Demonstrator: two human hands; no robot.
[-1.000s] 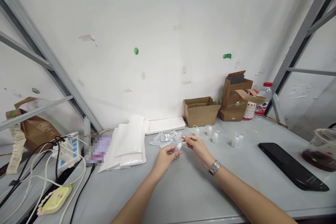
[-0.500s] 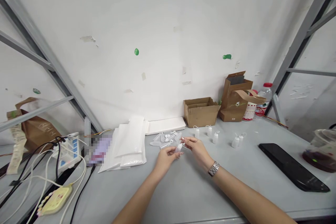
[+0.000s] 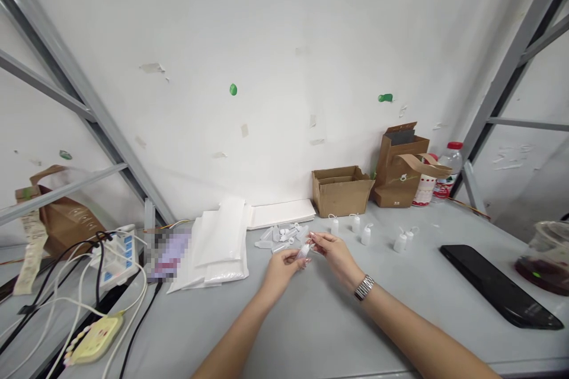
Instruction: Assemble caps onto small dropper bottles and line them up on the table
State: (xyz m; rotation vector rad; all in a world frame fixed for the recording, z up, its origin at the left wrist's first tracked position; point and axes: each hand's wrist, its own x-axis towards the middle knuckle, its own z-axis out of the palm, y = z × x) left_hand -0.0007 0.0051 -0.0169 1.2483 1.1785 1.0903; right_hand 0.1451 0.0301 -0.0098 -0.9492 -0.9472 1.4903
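My left hand [image 3: 281, 266] pinches a small clear plastic vial [image 3: 304, 250] above the grey table [image 3: 311, 320]. My right hand [image 3: 334, 251], with a metal watch on its wrist, meets it from the right and its fingertips are closed on the vial's top end. Just behind the hands lies a loose heap of several clear vials [image 3: 282, 234]. To the right of the heap stand several small white capped bottles [image 3: 365, 234].
White plastic bags [image 3: 220, 240] are stacked to the left of the hands. An open cardboard box [image 3: 340, 189] and a brown paper bag [image 3: 400, 166] stand against the wall. A black tablet [image 3: 500, 293] lies at the right. Power strips and cables [image 3: 102, 284] crowd the left edge.
Both hands stay together on the vial with only small finger movement. The view has shifted slightly.
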